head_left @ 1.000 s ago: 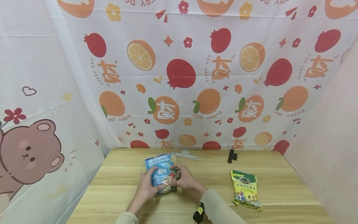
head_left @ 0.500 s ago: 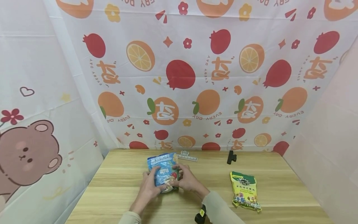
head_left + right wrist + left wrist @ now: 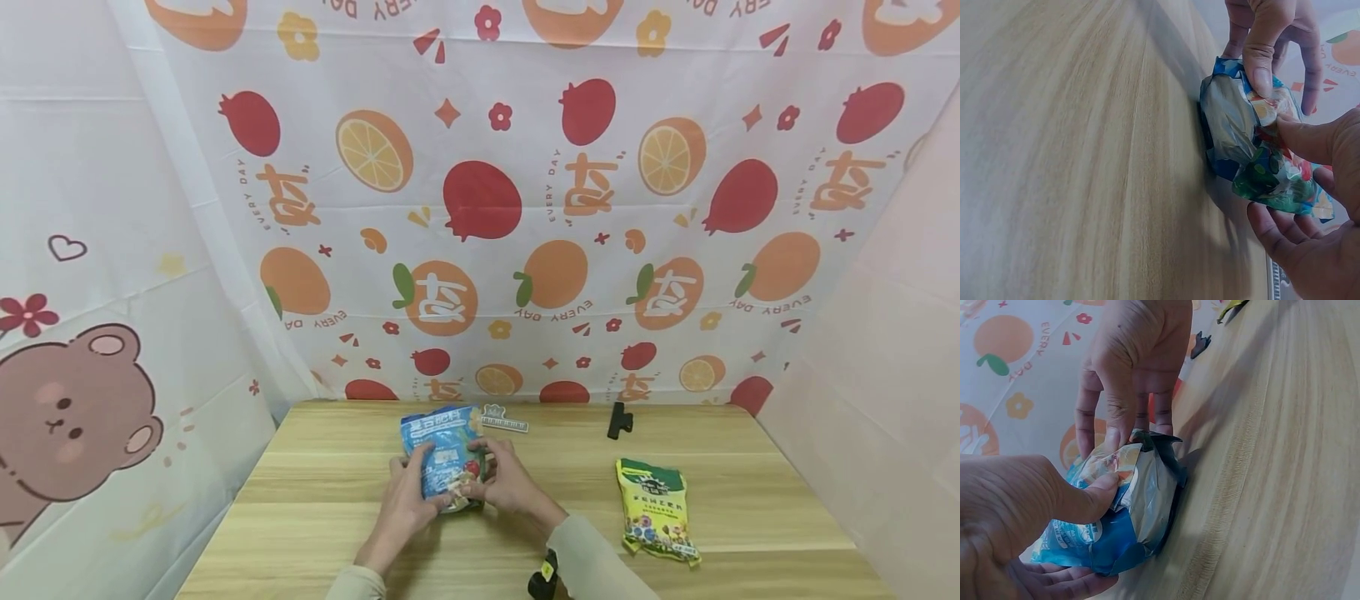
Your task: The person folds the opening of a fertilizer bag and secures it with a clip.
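A blue printed pouch [image 3: 442, 435] is held between both hands near the back left of the table. My left hand [image 3: 405, 507] grips its left side. Its thumb lies across the front, while the fingers [image 3: 1079, 584] reach along the side and underneath. From the other side my right hand [image 3: 516, 483] holds the pouch, thumb pressed on the printed front near the bottom and fingertips at the right edge. In the right wrist view the pouch's silvery bottom fold [image 3: 1229, 115] faces the camera, close over the wooden tabletop.
Behind the pouch lies a white clip with a piano-key print [image 3: 504, 420]. A black clip [image 3: 620, 421] is at the back right, with a yellow and green bag [image 3: 656, 510] in front of it. A fruit-print curtain [image 3: 525, 208] hangs along the table's back edge [image 3: 562, 403].
Both hands and the pouch have shifted slightly to the right and back, keeping their hold. The clips and the yellow bag stay in place on the table.
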